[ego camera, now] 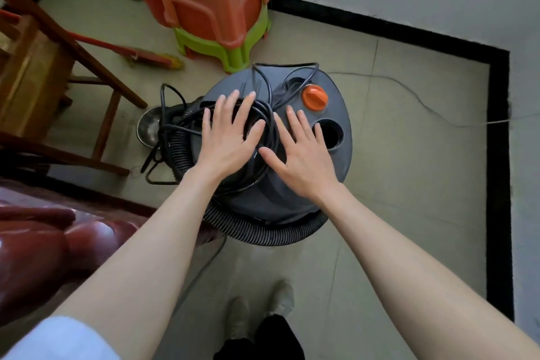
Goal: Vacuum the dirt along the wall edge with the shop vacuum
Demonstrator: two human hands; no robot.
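From the head view, a pale tiled floor (409,155) meets light walls behind a black skirting band (496,155) running from 12 to 4 o'clock, turning one corner at 2 o'clock. Bare floor lies open from 2 to 5 o'clock; a wooden chair (43,67) at 9 and a red-brown leather seat (43,242) at 8 crowd the other side. One grey shop vacuum (306,131) stands at centre, its ribbed hose (263,231) looped round the base and a black cord (263,126) coiled on top. Two hands: the left hand (228,140) and right hand (301,152) lie flat, fingers spread, holding nothing. Stacked plastic stools (216,9) stand at 12; two shoes (280,298) at 6.
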